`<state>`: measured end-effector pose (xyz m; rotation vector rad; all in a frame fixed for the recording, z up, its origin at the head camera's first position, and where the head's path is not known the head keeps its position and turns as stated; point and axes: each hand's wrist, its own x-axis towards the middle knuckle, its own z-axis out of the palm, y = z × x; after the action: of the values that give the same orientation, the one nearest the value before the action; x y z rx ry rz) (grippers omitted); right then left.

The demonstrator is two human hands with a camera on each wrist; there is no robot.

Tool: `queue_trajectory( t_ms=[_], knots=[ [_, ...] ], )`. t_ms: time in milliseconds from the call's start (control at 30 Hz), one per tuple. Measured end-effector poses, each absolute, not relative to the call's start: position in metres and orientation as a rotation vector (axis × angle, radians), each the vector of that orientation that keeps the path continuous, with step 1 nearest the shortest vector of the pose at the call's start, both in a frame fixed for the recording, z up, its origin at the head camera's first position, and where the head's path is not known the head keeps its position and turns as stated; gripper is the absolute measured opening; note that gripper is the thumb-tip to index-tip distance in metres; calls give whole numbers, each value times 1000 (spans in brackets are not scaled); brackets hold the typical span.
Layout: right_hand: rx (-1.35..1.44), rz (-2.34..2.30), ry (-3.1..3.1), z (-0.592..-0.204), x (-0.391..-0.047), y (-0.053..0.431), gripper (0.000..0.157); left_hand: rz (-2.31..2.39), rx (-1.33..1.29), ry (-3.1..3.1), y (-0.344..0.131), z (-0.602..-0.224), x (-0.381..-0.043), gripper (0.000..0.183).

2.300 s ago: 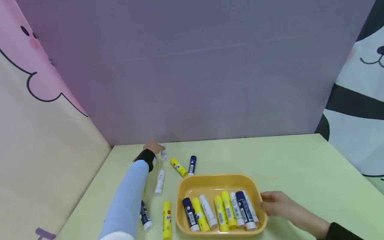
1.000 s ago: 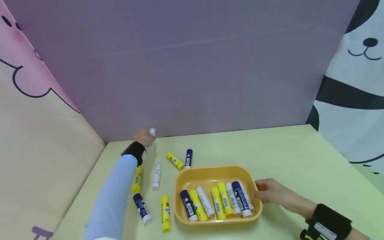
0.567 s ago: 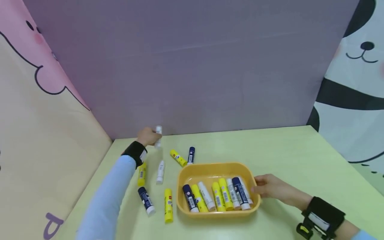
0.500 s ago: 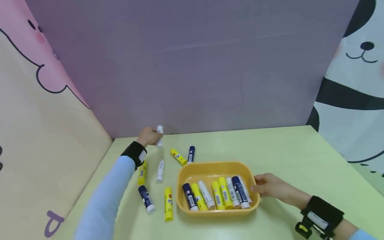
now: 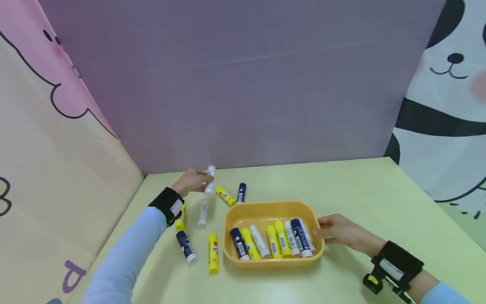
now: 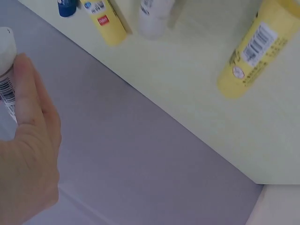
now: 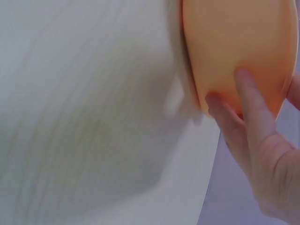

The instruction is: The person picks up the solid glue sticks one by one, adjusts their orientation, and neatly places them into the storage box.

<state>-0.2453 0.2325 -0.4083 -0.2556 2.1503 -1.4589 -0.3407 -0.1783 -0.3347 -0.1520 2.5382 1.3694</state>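
My left hand (image 5: 191,180) pinches a white glue stick (image 5: 210,179), raised over the far left of the table; in the left wrist view that glue stick (image 6: 6,89) shows only partly at the left edge. With fingertips on the outer wall and the thumb at the rim, my right hand (image 5: 341,230) grips the right end of a yellow plastic tray (image 5: 273,264). Inside the tray lies a row of yellow, white and navy glue sticks, among them a navy one (image 5: 301,238). The right wrist view shows the fingers against the tray's wall (image 7: 234,42).
Loose glue sticks lie left of and behind the tray: a white one (image 5: 203,213), a navy one (image 5: 186,248), a yellow one (image 5: 213,253), another yellow (image 5: 225,196) and a navy one (image 5: 241,193). A grey-purple panel (image 5: 247,105) rises at the table's back edge.
My left hand has picked the white glue stick up from the table's far edge and carried it slightly right and nearer. The right hand stays at the tray's end.
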Motion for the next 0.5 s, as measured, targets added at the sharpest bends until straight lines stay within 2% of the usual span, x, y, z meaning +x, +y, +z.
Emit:
queue_trajectory(
  t_ms=[500],
  knots=[
    [-195, -1469, 2155, -405, -249, 230, 56, 1053, 32, 2468, -119, -338, -286, 36]
  ],
)
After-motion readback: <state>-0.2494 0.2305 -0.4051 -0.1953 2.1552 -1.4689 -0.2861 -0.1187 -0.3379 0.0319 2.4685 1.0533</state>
